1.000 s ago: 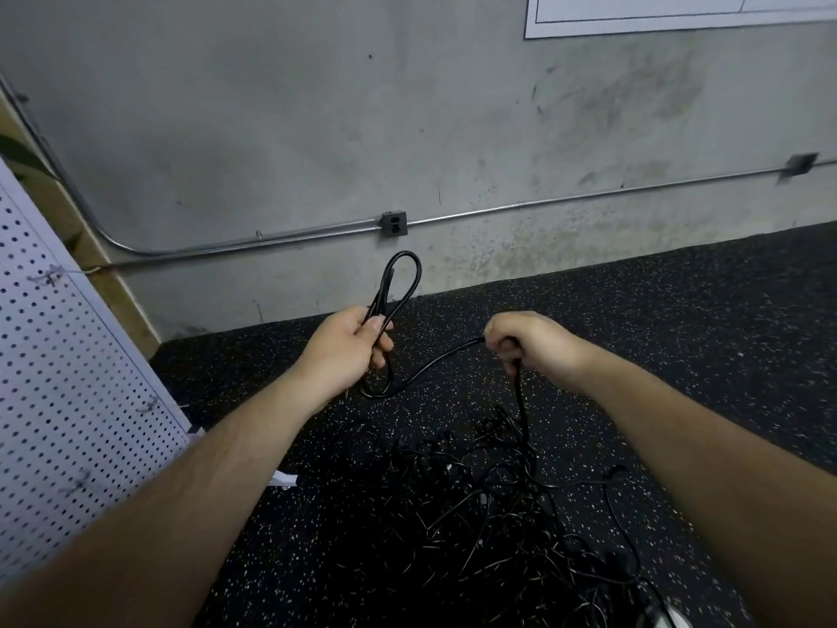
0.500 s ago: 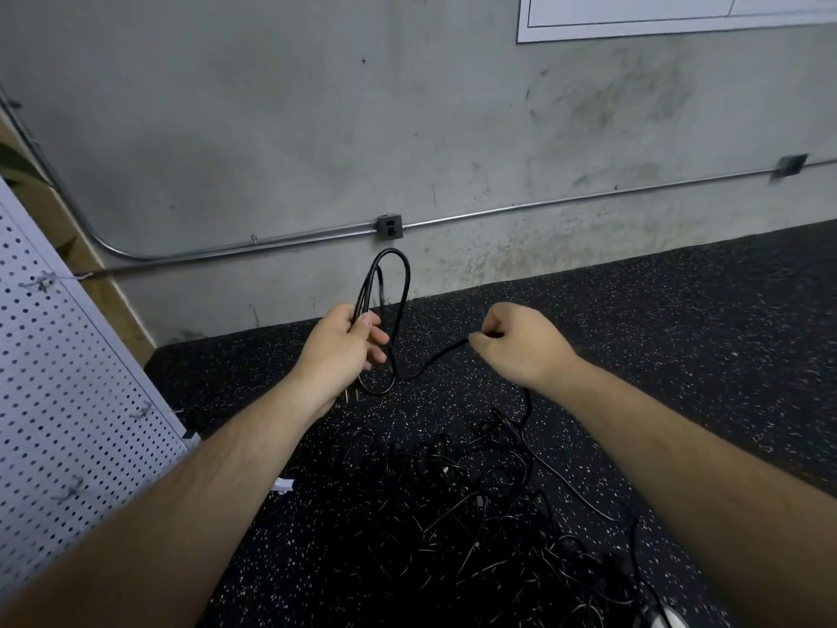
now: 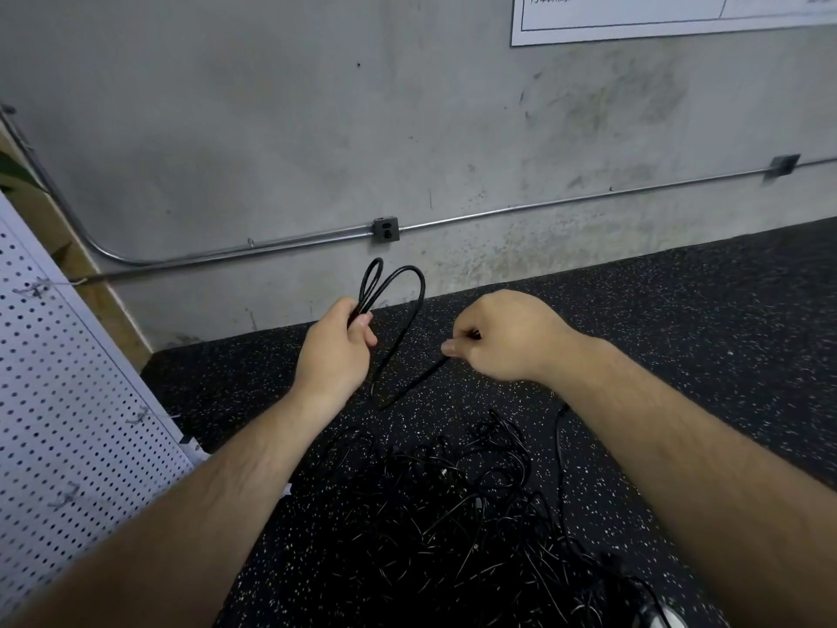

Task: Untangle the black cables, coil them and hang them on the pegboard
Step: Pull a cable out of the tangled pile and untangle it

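A second loop has joined the coil gripped by the left hand — coiling advances; the right hand, at 3 o'clock, pinches its cable, tangle at 6.

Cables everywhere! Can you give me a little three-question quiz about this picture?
1. True or false: the left hand grips loops of black cable.
2. Where does the pegboard stand? A) on the left B) on the right C) on the far wall
3. Fill in: the tangled pile lies on the speckled ____.
Key: 1 true; 2 A; 3 floor.
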